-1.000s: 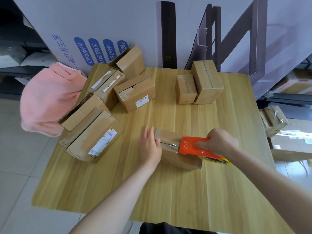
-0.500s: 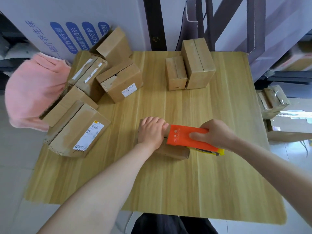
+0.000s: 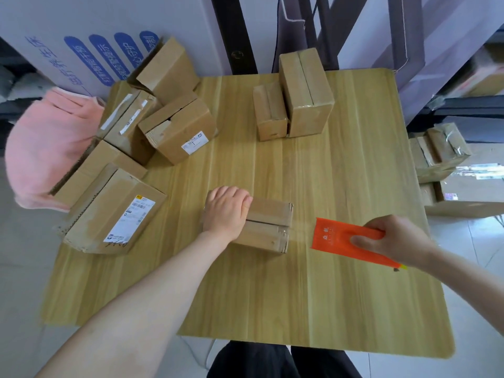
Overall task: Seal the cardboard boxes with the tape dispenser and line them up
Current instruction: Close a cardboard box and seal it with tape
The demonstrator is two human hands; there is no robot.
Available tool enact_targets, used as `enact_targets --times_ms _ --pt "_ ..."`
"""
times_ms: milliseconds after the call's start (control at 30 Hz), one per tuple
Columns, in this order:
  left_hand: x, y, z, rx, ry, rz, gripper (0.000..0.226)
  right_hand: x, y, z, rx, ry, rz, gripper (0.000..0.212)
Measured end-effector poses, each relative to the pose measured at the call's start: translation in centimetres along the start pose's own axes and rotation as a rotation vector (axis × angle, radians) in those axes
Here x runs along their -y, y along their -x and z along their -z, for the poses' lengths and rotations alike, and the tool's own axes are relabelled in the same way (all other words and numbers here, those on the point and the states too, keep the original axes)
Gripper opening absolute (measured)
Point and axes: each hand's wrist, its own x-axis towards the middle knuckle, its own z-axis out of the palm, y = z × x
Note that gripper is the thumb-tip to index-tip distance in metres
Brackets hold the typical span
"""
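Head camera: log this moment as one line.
phase: sealing | left hand holds small box, middle of table | right hand grips orange tape dispenser, right of box, apart from it

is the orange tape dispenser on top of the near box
No, the right hand holds the tape dispenser off to the right of the near box, clear of its edge.

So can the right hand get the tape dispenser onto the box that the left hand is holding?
Probably yes. The right hand grips the tape dispenser just right of the box, with bare table between. The left hand covers just the box's left end, leaving the rest of its top free.
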Motion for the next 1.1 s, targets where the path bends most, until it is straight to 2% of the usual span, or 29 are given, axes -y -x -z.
enact_targets --times_ms 67,167,333,533,600,733,833,967,1033,1100 --pt "-0.2 0.1 0.0 0.003 -0.019 -0.019 0.044 1.5 -0.6 -0.7 -0.003 0.126 -0.033 0.036" --pt "-0.5 0.3 -0.3 -0.011 -0.042 -0.052 0.044 4.5 -2.0 -1.8 0.022 0.191 -0.074 0.042" --pt "-0.6 0.2 -0.3 -0.019 -0.058 -0.036 0.045 9.1 -3.4 -1.4 0.009 0.328 -0.081 0.036" --pt "-0.6 0.1 -0.2 -0.003 -0.038 -0.025 0.047 10.0 -4.8 -1.1 0.06 0.267 -0.22 0.036" --pt "-0.4 0.1 0.0 -0.02 0.009 -0.034 0.045 9.6 -4.5 -2.3 0.003 0.244 -0.254 0.032" --pt "-0.1 0.4 0.6 -0.01 0.124 -0.019 0.041 8.0 -2.0 -3.1 -0.161 0.058 -0.297 0.042" --pt "-0.6 1.3 1.1 -0.011 0.157 0.156 0.038 6.4 0.1 -2.4 -0.295 -0.219 -0.213 0.044" --pt "-2.1 4.4 1.7 0.027 0.303 0.577 0.037 7.2 3.1 -1.2 -0.358 -0.674 -0.016 0.027" --pt "-3.2 5.8 1.8 0.046 0.448 0.802 0.033 8.5 4.4 -0.8 -0.356 -0.738 0.054 0.021" --pt "-4.2 5.9 3.4 0.018 0.802 0.95 0.03 9.9 5.5 -0.4 -0.343 -0.778 0.119 0.015"
